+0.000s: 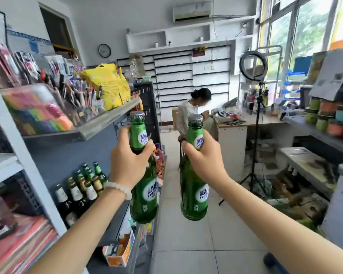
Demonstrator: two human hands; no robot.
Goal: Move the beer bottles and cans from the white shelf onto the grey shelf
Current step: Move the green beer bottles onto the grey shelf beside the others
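Carrying Two Bottles: Transfer Partly Complete

Carrying is the step in hand. Each hand holds one tall green glass beer bottle with a silver crown cap and an oval white-and-blue label.

**Progress**
- A group of smaller brown and green glass bottles [81,186] already stands on the dark grey metal shelf unit [115,220] at the left. Whether these were moved as part of the task cannot be told.
- The white-framed shelf [18,139] at the near left shows stationery and books; no beer bottles or cans show on its visible part.
- Judged from this, two bottles are in transit and have yet to be set down. How many items are left at the source cannot be told.

**Hand pose**
- The left hand [127,161], with a white bead bracelet [119,189] at the wrist, wraps its fingers round the neck and shoulder of the left green bottle [145,194]. The bottle hangs upright, in the air, just beside the front edge of the grey shelf.
- The right hand [202,157] grasps the neck of the right green bottle [193,196] in the same way. This bottle hangs upright over the pale tiled floor [216,244], apart from any shelf.
- Both forearms extend forward, and the bottles are held near each other without touching.
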